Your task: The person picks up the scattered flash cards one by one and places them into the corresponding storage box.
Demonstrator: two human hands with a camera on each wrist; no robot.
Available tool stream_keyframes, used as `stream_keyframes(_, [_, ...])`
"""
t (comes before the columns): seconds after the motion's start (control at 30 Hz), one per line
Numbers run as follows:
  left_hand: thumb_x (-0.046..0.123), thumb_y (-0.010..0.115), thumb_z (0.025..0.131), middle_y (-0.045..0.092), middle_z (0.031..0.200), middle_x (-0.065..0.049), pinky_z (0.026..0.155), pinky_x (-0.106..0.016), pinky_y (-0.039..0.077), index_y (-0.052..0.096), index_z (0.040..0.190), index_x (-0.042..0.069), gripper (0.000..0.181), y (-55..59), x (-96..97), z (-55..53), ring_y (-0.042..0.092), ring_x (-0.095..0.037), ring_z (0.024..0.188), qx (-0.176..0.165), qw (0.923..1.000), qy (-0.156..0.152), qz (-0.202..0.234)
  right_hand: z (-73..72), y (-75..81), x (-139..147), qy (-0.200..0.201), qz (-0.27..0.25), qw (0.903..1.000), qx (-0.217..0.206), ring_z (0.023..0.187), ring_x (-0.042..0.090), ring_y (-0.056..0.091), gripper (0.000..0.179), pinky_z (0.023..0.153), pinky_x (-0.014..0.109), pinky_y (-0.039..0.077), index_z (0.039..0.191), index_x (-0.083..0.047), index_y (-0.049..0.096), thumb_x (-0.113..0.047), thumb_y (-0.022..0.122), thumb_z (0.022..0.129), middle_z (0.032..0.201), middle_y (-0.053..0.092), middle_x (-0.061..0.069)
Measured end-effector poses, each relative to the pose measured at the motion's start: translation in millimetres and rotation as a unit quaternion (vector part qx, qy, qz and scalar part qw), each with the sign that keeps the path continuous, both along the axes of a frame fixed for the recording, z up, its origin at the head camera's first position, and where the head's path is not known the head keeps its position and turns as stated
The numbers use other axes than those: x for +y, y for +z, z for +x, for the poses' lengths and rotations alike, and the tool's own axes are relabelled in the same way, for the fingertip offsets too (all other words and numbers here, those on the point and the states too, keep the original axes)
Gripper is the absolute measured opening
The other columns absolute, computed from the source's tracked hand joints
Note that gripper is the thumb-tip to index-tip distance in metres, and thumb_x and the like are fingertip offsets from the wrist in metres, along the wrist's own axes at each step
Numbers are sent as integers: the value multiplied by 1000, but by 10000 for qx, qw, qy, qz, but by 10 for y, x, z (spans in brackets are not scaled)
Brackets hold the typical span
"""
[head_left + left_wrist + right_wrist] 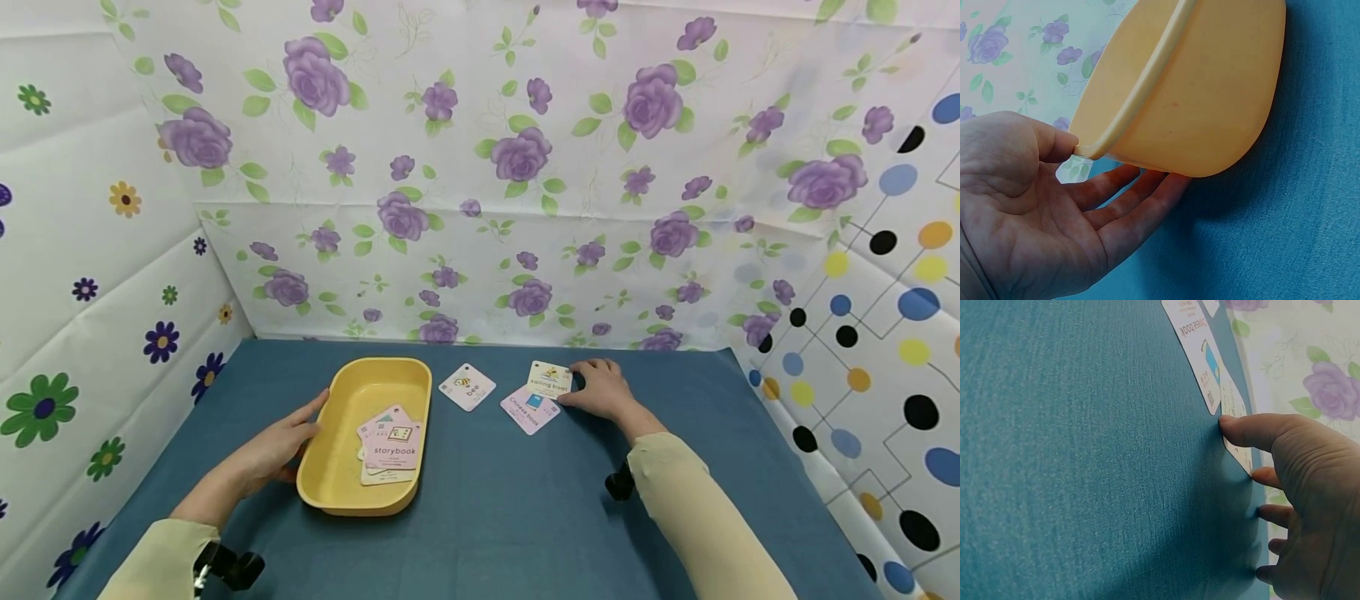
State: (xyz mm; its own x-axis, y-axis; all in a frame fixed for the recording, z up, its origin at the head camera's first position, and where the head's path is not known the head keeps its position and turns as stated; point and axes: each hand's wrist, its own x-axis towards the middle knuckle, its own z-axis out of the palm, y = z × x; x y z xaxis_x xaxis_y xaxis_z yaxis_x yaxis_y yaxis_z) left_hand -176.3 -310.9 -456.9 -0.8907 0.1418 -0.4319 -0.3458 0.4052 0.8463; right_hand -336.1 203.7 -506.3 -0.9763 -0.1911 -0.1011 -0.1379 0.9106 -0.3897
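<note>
My left hand [273, 450] holds the yellow plastic tray [326, 475] by its left side. In the left wrist view the thumb presses the tray's rim [1138, 94] while the fingers curl beneath its outer wall. Inside lie several overlapping picture cards, a pink storybook card [392, 451] on top. On the right, my right hand [603, 392] holds the cream sailing boat card [550, 380] by its edge, thumb at the lower corner, index finger at the upper one. This card overlaps the pink Chinese book card [530, 412] on the table.
A white bee card [467, 387] lies flat between the tray and the overlapping cards. The blue cloth [495, 517] covers the table up to a flowered backdrop [480, 275]. Patterned sheets stand along the left [112, 333] and right [885, 400] sides.
</note>
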Motion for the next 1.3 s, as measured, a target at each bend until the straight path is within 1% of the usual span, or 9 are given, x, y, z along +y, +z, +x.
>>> stream_keyframes(0.23, [30,35,113,13,164,-31,80,-54,56,-1,165,34,64,-11,-4,-2,58,-40,121,-3,10000,26,-9,14,21,-8,22,17,10000,39,146,53,18,76,112,68,23,149,-9,53,-51,75,90,157,36,26])
stream_keyframes(0.53, [29,35,113,15,164,-31,79,-52,56,-1,166,33,64,-11,2,-2,61,-37,116,-10,10000,68,-45,15,31,-9,-9,-35,10000,-39,147,53,17,76,113,68,22,149,-10,53,-50,76,89,157,35,25])
stream_keyframes(0.83, [28,35,113,16,163,-31,79,-52,56,-2,165,33,64,-10,2,4,60,-37,117,30,10000,56,-59,3,35,-13,-24,-17,10000,-43,146,53,18,75,111,69,23,147,-10,55,-50,77,89,157,36,26])
stream_keyframes(1.07, [28,35,113,12,164,-31,79,-52,56,-2,165,34,64,-14,4,10,58,-40,121,18,10000,61,-65,0,28,-24,-32,22,10000,-75,146,53,18,74,112,68,23,147,-10,55,-51,77,88,157,36,26])
stream_keyframes(1.3, [28,36,113,12,165,-30,79,-52,56,-1,165,34,64,-18,0,6,56,-41,123,14,9999,69,-79,8,52,-43,-65,14,10000,-73,145,53,19,73,112,68,23,145,-9,56,-50,77,88,155,37,27])
